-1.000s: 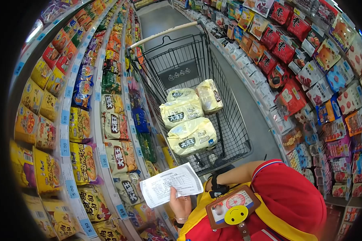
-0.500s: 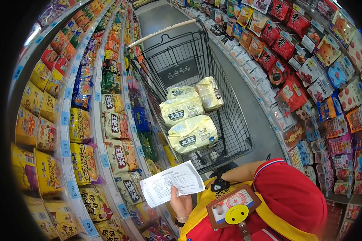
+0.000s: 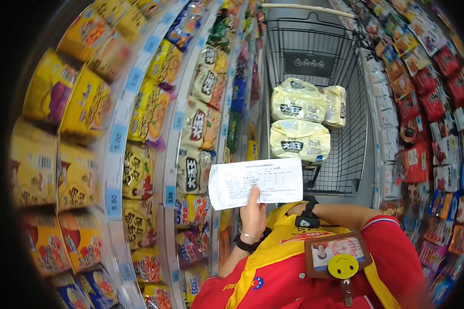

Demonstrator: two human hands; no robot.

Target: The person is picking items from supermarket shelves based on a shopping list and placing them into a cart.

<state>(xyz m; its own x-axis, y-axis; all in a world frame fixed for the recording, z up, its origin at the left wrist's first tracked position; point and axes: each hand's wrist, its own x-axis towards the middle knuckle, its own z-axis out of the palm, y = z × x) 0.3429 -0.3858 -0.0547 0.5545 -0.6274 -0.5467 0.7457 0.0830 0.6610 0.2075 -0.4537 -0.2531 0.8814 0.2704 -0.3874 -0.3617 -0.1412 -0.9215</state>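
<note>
My left hand (image 3: 253, 215) grips a printed sheet of paper (image 3: 229, 186), thumb on top and fingers beneath. The sheet has a form with handwriting and is tilted slightly. My right hand (image 3: 297, 208) is close to my waist, below the sheet's right corner. Its fingers are hidden, so what it holds cannot be seen. Beyond the paper stands a wire shopping cart (image 3: 340, 175). Inside it are several pale yellow multipacks of instant noodles; the nearest multipack (image 3: 300, 140) lies just past the sheet, and a smaller one (image 3: 335, 105) stands at the right.
Shelves of bagged and cup noodles (image 3: 198, 123) with blue price tags (image 3: 118, 141) line my left side. Along the right run shelves of red and white snack bags (image 3: 415, 162). A badge holder (image 3: 339, 252) hangs on my chest.
My view has swung to the left, so the cart now appears further right and the left shelves look closer. The paper stays in my left hand and is now more level.
</note>
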